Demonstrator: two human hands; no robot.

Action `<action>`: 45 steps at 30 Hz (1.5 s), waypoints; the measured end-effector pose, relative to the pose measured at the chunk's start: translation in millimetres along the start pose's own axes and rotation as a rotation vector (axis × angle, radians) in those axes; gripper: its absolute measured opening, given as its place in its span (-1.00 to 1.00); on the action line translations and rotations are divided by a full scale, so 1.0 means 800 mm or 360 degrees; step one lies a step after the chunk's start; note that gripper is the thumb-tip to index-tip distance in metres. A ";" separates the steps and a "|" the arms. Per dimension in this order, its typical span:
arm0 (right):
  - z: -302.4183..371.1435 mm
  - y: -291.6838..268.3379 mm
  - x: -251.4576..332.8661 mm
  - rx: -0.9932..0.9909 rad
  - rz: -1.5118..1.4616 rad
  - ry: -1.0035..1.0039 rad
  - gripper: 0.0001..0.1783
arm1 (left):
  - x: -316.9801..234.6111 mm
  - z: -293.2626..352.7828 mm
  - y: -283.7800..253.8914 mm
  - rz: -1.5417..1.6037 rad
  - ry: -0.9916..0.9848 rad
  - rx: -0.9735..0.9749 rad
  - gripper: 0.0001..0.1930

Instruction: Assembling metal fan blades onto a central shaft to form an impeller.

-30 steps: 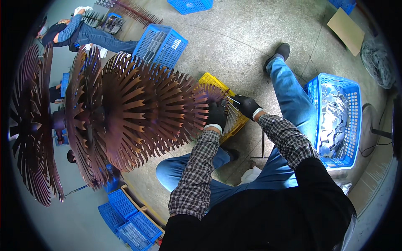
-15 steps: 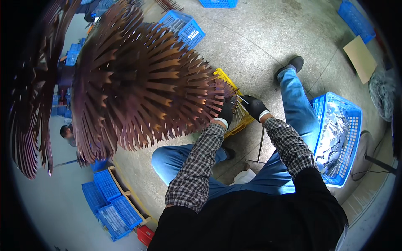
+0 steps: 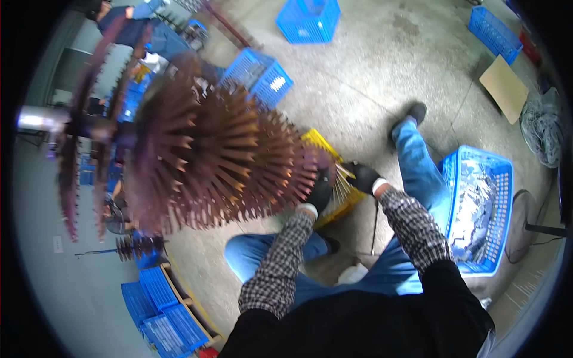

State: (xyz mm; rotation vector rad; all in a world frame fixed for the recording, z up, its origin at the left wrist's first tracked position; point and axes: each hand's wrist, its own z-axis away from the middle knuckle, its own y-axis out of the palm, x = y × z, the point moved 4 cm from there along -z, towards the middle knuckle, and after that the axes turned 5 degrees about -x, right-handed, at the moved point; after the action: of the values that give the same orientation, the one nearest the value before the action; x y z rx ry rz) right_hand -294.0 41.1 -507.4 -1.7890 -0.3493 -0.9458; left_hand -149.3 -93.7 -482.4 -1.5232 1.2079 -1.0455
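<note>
A large brown rack of fork-tipped metal prongs, set in rings, rises on my left, blurred. Beside its tapered near end is my left hand in a black glove. Its fingers are smeared and partly hidden by the prongs. Just right of it, my black-gloved right hand is closed, with a thin pale strip at its fingertips. Below both hands a yellow crate shows several thin light strips in it, partly covered by my hands.
Right of my leg stands a blue basket full of shiny silvery pieces. More blue crates are on the floor ahead, and others are stacked at lower left. Cardboard lies far right. A person is at upper left.
The whole view has shifted, bringing the rack's shaft and a person at upper left into sight. My hands sit lower in the picture, still close together by the rack's end.
</note>
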 end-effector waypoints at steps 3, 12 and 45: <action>0.004 -0.016 0.020 0.0024 -0.0094 -0.0127 -0.37 | 0.025 0.044 0.004 0.0338 -0.0231 -0.0048 -0.53; -0.016 -0.107 0.094 -0.0409 -0.0715 0.0039 -0.49 | 0.069 0.102 -0.066 -0.1114 -0.0212 -0.0383 -0.46; -0.026 -0.191 0.109 -0.0455 -0.1056 0.0348 -0.57 | 0.129 0.080 -0.078 -0.2837 0.0452 -0.0461 -0.63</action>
State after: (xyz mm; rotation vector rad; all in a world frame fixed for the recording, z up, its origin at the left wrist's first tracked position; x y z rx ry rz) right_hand -342.2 70.1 -339.8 -1.8265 -0.7201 -1.7128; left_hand -57.0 -178.9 -429.1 -2.7181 -0.2472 -2.2255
